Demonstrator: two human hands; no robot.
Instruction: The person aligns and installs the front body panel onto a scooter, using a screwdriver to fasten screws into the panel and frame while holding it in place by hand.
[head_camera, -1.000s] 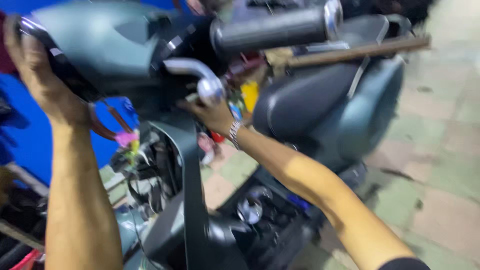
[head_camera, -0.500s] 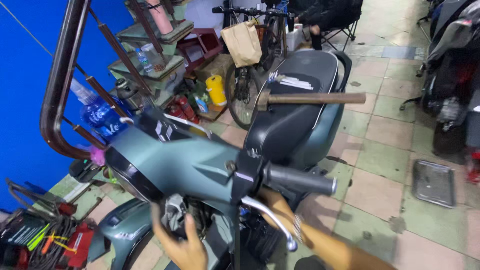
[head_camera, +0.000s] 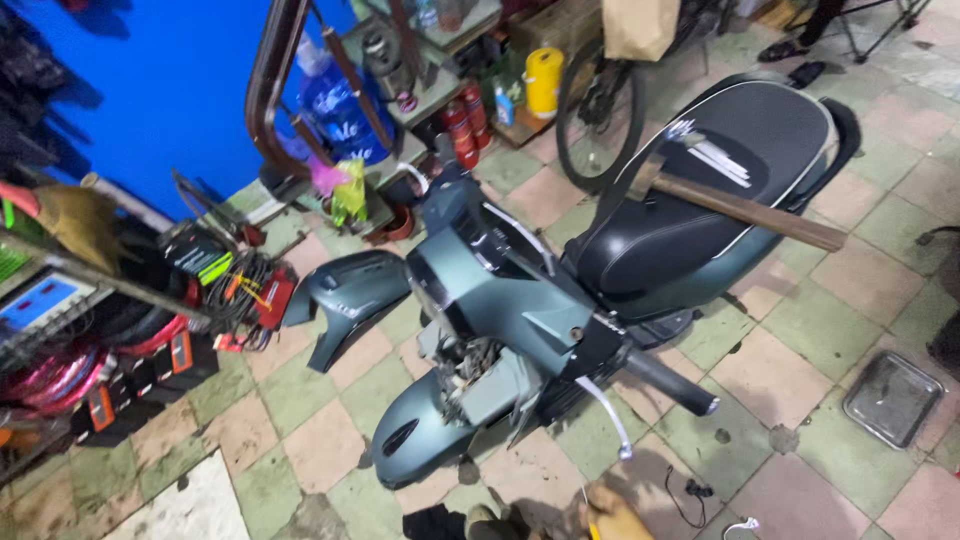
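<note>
— Two hands, and neither one shows right now, so open or closed, I cannot tell you.
— Where's the scooter?
— The scooter (head_camera: 520, 300) is just ahead of you, nose toward you, long axis running away up-right. Its handlebar grip (head_camera: 668, 384) juts toward your right side. A hammer (head_camera: 745, 208) lies across its seat (head_camera: 700, 235). There's a loose panel (head_camera: 345, 295) to its left and open floor (head_camera: 800, 330) to its right.

A hammer (head_camera: 740, 205) lies on the scooter (head_camera: 560, 300) seat — a loose body panel (head_camera: 345, 295) on the floor to its left, a metal tray (head_camera: 892, 398) right.
</note>
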